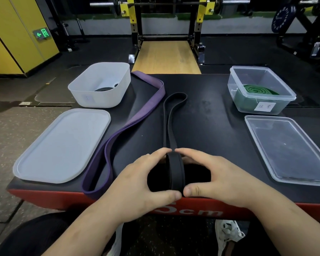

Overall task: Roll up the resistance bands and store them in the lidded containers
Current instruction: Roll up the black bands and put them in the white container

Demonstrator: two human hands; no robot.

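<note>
Gym flooring and a yellow-and-black rack (pixel 166 19) form the background. The work surface is a black-topped, red-sided box (pixel 211 122).

Hand pose:
- Left hand (pixel 135 180): palm turned inward, fingers arched over the far side of the roll (pixel 175 172), thumb hooked round its near side. It grasps the roll from the left.
- Right hand (pixel 222 176): mirrored pose, grasping the roll from the right.
- The index fingertips almost meet on the roll's far edge, and the thumb tips almost meet on its near edge. The two hands form a ring round it.
- Both forearms are bare and converge on the roll from the near side.

Task items, located from the roll:
- The roll is the wound part of the black band (pixel 169 117). It stands on edge at the box's near edge.
- The unwound length of the black band runs straight away from the roll and ends in a flat loop.
- Purple band (pixel 137 115): just left of the roll, unrolled, running from the near edge to the far left.
- White lid (pixel 63 145): left, beyond the purple band, lying flat.
- White tub (pixel 100 84): far left, open, with a dark coil (pixel 104 88) inside.
- Clear lid (pixel 288 148): well to the right, lying flat.
- Clear tub (pixel 260 100): far right, open, holding a coiled green band (pixel 255 89).

A white shoe (pixel 227 235) shows on the floor below the roll.
</note>
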